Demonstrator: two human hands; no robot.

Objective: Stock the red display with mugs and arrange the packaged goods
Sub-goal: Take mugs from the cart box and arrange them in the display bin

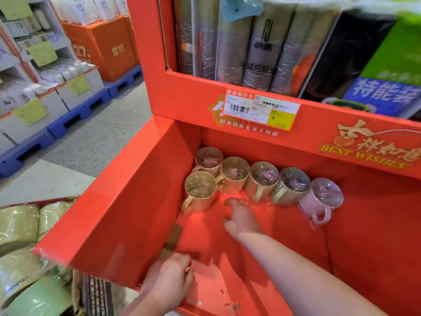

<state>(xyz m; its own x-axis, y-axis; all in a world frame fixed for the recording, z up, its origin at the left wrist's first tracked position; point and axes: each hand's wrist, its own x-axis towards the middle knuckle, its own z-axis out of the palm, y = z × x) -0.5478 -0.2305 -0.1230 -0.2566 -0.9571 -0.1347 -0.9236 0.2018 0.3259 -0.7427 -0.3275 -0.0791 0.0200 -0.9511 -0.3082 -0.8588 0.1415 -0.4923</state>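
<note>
My left hand (167, 282) is nearest, its fingers bent over the front rim of the red cardboard display bin (127, 201). If I lean on that rim the thin card could buckle. Just left of it, outside the bin, lies the spare stock of film-wrapped cream and pale green mugs (20, 226).

Further in, my right hand (241, 216) holds nothing. Its fingers are loosely spread above the bin floor, their tips just beside the five cream ceramic mugs in clear shrink film (234, 173). Whether they touch the film I cannot tell. The mugs stand packed against the back left corner and look tilted. The single pink wrapped mug (323, 199) ends the row, apart from the right wall.

The loose film is my worry. A finger could snag it and drag one mug into its neighbours, and the pink one has nothing bracing its far side.

Above the row, the red upper shelf (205, 94) with its white and yellow price label (262, 109) overhangs the back, so I have to reach in low. On it stand grey wrapped rolls (259, 49) and a green and blue box (387, 87). Across the aisle are blue plastic pallets (75, 115).
</note>
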